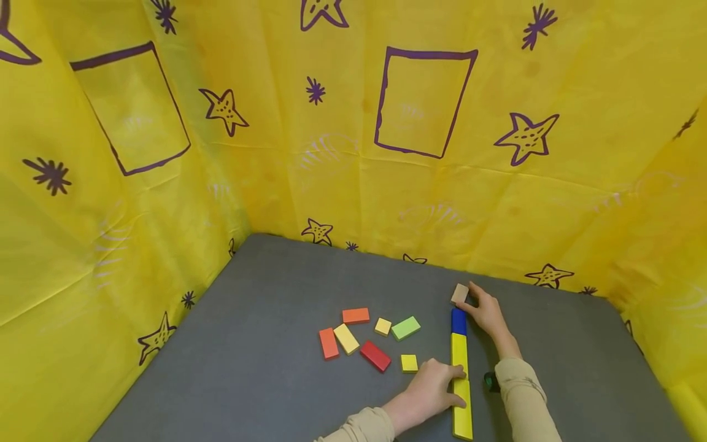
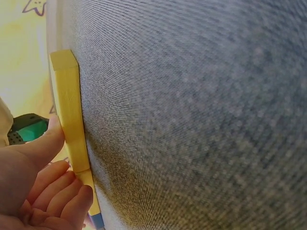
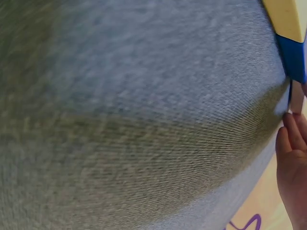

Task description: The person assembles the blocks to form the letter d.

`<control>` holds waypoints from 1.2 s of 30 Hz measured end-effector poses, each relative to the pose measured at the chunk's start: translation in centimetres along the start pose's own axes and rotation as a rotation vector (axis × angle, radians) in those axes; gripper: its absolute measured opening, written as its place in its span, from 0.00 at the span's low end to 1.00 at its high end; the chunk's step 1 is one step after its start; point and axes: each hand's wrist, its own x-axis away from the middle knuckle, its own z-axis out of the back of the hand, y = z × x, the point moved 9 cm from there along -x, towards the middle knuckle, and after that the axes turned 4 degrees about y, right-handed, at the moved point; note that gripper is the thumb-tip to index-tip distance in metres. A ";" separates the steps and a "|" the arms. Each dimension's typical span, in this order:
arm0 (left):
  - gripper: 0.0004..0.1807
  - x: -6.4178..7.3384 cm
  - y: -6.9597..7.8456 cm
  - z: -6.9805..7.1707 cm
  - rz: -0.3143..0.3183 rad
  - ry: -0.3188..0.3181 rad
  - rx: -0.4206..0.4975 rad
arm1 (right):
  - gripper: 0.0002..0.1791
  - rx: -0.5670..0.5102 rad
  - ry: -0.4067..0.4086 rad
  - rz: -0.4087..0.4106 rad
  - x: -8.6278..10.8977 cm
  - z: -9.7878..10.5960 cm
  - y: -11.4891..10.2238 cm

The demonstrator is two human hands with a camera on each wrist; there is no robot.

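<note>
Two long yellow blocks (image 1: pixel 459 350) and a blue block (image 1: pixel 458 321) lie end to end in a straight row. My left hand (image 1: pixel 433 387) rests on the yellow part, thumb on the nearer block (image 2: pixel 71 115) and index fingertip close to the joint between the two. At the far end of the row, my right hand (image 1: pixel 488 313) pinches a plain wooden block (image 1: pixel 459 294) between thumb and fingers. In the right wrist view the fingertips lie at the far end of that wooden block (image 3: pixel 297 98), just beyond the blue block (image 3: pixel 291 58).
Left of the row lie two orange blocks (image 1: pixel 356 315), a red block (image 1: pixel 375 356), a green block (image 1: pixel 405 328), a pale yellow block (image 1: pixel 346 339) and small yellow cubes (image 1: pixel 409 363). A dark device (image 1: pixel 490 382) sits beside the right sleeve. Yellow patterned cloth (image 1: pixel 331 184) encloses the grey table (image 1: pixel 265 380).
</note>
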 end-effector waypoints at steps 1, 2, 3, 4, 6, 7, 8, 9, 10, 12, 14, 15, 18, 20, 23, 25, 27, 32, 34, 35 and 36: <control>0.23 0.0 0.1 0.0 -0.006 0.004 -0.001 | 0.38 -0.005 0.002 0.004 0.1 0.0 0.0; 0.23 0.0 0.1 0.0 -0.013 0.008 -0.005 | 0.39 -0.010 0.009 0.011 0.1 0.1 0.0; 0.23 0.1 0.1 0.1 -0.017 0.013 -0.007 | 0.39 -0.020 0.015 0.015 0.1 0.2 0.0; 0.23 0.1 0.2 0.2 -0.026 0.021 -0.014 | 0.39 -0.038 0.023 0.016 0.0 0.3 0.0; 0.23 0.1 0.2 0.3 -0.036 0.036 -0.023 | 0.39 -0.073 0.048 0.025 -0.1 0.8 -0.2; 0.23 0.2 0.2 0.4 -0.039 0.042 -0.024 | 0.38 -0.087 0.054 0.028 -0.1 1.0 -0.3; 0.23 0.2 0.3 0.4 -0.039 0.045 -0.025 | 0.38 -0.104 0.060 0.031 -0.2 1.3 -0.5; 0.23 0.2 0.3 0.4 -0.037 0.046 -0.023 | 0.38 -0.123 0.059 0.029 -0.2 1.5 -0.6; 0.23 0.2 0.3 0.5 -0.036 0.048 -0.025 | 0.38 -0.138 0.057 0.032 -0.3 1.7 -0.7; 0.23 0.2 0.3 0.5 -0.030 0.046 -0.021 | 0.37 -0.159 0.049 0.043 -0.4 2.2 -1.1; 0.23 0.3 0.3 0.5 -0.032 0.048 -0.025 | 0.36 -0.174 0.040 0.063 -0.6 2.7 -1.6; 0.23 0.3 0.3 0.5 -0.033 0.051 -0.028 | 0.36 -0.183 0.033 0.075 -0.7 2.9 -1.8; 0.23 0.3 0.3 0.5 -0.042 0.063 -0.039 | 0.35 -0.196 0.011 0.102 -1.0 3.8 -2.6; 0.23 0.3 0.4 0.6 -0.052 0.078 -0.050 | 0.36 -0.193 -0.009 0.109 -1.1 4.4 -3.1; 0.23 0.3 0.4 0.6 -0.054 0.083 -0.057 | 0.38 -0.182 -0.040 0.115 -1.2 5.2 -3.8; 0.24 0.3 0.4 0.6 -0.053 0.081 -0.060 | 0.38 -0.180 -0.056 0.132 -1.4 5.6 -4.3; 0.24 0.3 0.3 0.6 -0.048 0.074 -0.056 | 0.38 -0.181 -0.067 0.151 -1.4 6.0 -4.7; 0.24 0.4 0.4 0.6 -0.048 0.072 -0.052 | 0.37 -0.186 -0.080 0.201 -1.2 6.5 -5.2; 0.24 0.4 0.4 0.6 -0.049 0.073 -0.051 | 0.36 -0.183 -0.090 0.219 -1.0 6.5 -5.2; 0.24 0.4 0.4 0.6 -0.049 0.074 -0.051 | 0.36 -0.181 -0.095 0.229 -1.0 6.4 -5.1; 0.24 0.4 0.4 0.6 -0.048 0.073 -0.049 | 0.36 -0.181 -0.102 0.237 -0.9 6.3 -5.1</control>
